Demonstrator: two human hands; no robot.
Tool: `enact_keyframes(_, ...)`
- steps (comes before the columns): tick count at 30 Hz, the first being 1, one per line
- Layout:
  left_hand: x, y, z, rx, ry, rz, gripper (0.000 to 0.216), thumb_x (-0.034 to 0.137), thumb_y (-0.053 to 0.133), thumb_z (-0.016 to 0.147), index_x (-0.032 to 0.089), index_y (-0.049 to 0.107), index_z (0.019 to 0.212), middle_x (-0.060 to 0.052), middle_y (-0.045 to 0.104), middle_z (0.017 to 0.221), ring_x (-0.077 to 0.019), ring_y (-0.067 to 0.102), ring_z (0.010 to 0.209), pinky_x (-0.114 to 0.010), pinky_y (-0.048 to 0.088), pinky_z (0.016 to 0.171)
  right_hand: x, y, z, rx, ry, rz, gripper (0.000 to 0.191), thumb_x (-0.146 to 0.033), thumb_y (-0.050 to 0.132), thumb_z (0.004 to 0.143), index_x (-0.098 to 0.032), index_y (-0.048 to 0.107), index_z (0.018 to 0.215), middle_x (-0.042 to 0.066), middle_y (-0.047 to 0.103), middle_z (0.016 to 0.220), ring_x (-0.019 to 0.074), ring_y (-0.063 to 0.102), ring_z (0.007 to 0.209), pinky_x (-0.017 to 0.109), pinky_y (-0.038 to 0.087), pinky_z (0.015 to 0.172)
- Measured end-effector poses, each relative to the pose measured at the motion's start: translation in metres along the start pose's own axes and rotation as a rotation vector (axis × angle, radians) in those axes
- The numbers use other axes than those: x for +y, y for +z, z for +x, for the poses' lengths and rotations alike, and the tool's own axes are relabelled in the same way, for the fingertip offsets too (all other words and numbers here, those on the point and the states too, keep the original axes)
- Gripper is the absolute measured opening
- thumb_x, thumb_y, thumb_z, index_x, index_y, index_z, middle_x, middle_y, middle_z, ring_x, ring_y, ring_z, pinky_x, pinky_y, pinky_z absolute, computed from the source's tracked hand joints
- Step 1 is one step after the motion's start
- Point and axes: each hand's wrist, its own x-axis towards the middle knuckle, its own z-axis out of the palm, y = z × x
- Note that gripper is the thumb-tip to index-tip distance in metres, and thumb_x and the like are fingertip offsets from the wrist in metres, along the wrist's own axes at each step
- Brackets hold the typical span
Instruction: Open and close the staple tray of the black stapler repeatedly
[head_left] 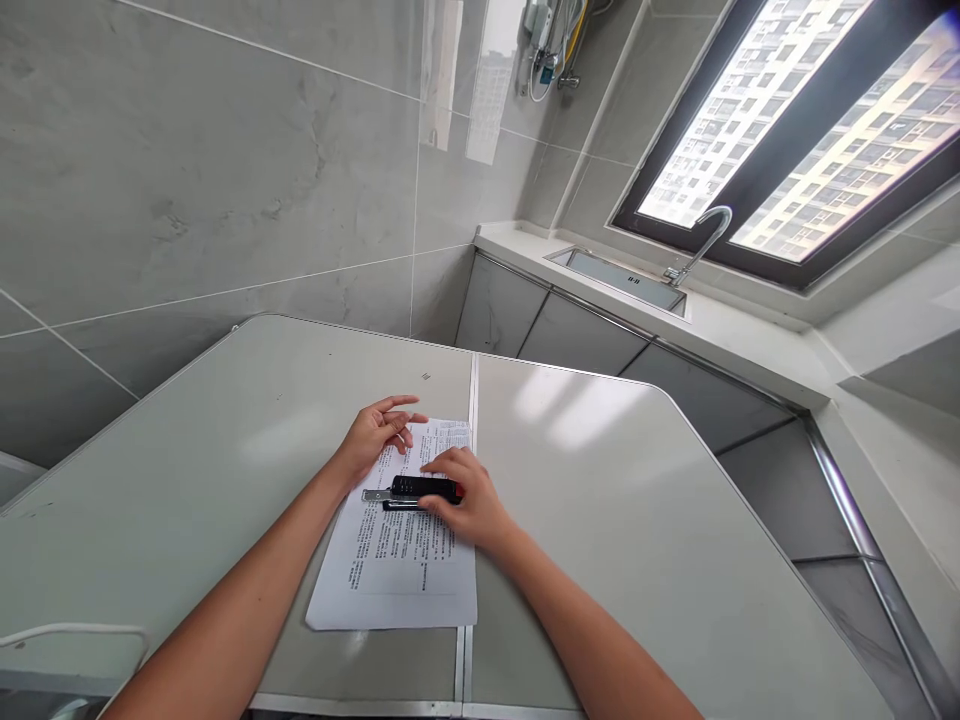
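Printed sheets of paper [390, 590] lie on the table, their lines of text running sideways to my view. On top of them is a black stapler [420, 487] with a bit of red at its right end. Its metal strip sticks out to the left, and its upper and lower parts look spread apart. My right hand [469, 495] grips the stapler's right end between thumb and fingers, hiding that end. By the upper left edge of the paper, my left hand [379, 435] has its fingers apart and slightly bent, with nothing visible in them.
The pale table [615, 540] has a metal seam down its middle. Beyond it are a grey tiled wall [225, 150] and a counter with a sink [622, 280] and a faucet [705, 240] below a window. A white curved rail [75, 630] shows at lower left.
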Motion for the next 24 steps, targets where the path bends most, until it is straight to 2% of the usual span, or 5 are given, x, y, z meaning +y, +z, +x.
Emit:
enact_keyframes(4, 0.012, 0.006, -0.012, -0.176, 0.033, 0.153, 0.046, 0.04, 0.077, 0.087, 0.018, 0.069, 0.126, -0.013, 0.08, 0.094, -0.0064, 0.047, 0.04, -0.022, 0.042, 0.045, 0.003, -0.001, 0.01, 0.265, -0.046, -0.086, 0.029, -0.026, 0.064, 0.097, -0.029, 0.067, 0.126, 0.007, 0.069, 0.119, 0.0231, 0.061, 0.11, 0.041, 0.053, 0.094)
enact_keyframes(8, 0.02, 0.008, -0.019, -0.25, 0.03, 0.161, 0.045, 0.035, 0.078, 0.086, 0.021, 0.068, 0.127, -0.006, 0.077, 0.079, -0.0048, 0.035, 0.038, -0.019, 0.026, 0.037, 0.002, 0.001, 0.025, 0.193, -0.156, -0.207, 0.035, -0.024, 0.066, 0.097, -0.032, 0.067, 0.131, 0.006, 0.073, 0.121, 0.0237, 0.062, 0.112, 0.043, 0.055, 0.095)
enact_keyframes(15, 0.018, 0.008, -0.018, -0.307, 0.03, 0.157, 0.041, 0.035, 0.082, 0.082, 0.022, 0.069, 0.119, 0.001, 0.07, 0.065, -0.0059, 0.04, 0.038, -0.018, 0.03, 0.04, -0.005, 0.005, 0.041, 0.211, -0.135, -0.117, 0.018, -0.024, 0.062, 0.099, -0.03, 0.079, 0.103, 0.003, 0.078, 0.101, 0.0216, 0.066, 0.094, 0.04, 0.058, 0.083)
enact_keyframes(20, 0.011, 0.009, -0.014, -0.186, 0.064, 0.175, 0.053, 0.043, 0.08, 0.083, 0.022, 0.065, 0.129, -0.008, 0.079, 0.091, -0.0041, 0.033, 0.039, -0.02, 0.025, 0.037, 0.012, -0.009, 0.042, 0.275, -0.08, -0.106, 0.016, -0.023, 0.063, 0.097, -0.028, 0.078, 0.102, 0.002, 0.078, 0.101, 0.02, 0.066, 0.093, 0.036, 0.056, 0.084)
enact_keyframes(24, 0.006, 0.004, -0.008, 0.0, 0.168, 0.011, 0.035, 0.05, 0.072, 0.09, 0.018, 0.07, 0.105, -0.007, 0.075, 0.082, -0.0041, 0.026, 0.041, -0.021, 0.023, 0.04, 0.074, -0.055, 0.041, 0.358, 0.174, -0.218, 0.016, -0.027, 0.063, 0.091, -0.025, 0.078, 0.095, 0.003, 0.078, 0.095, 0.0205, 0.067, 0.084, 0.036, 0.054, 0.08)
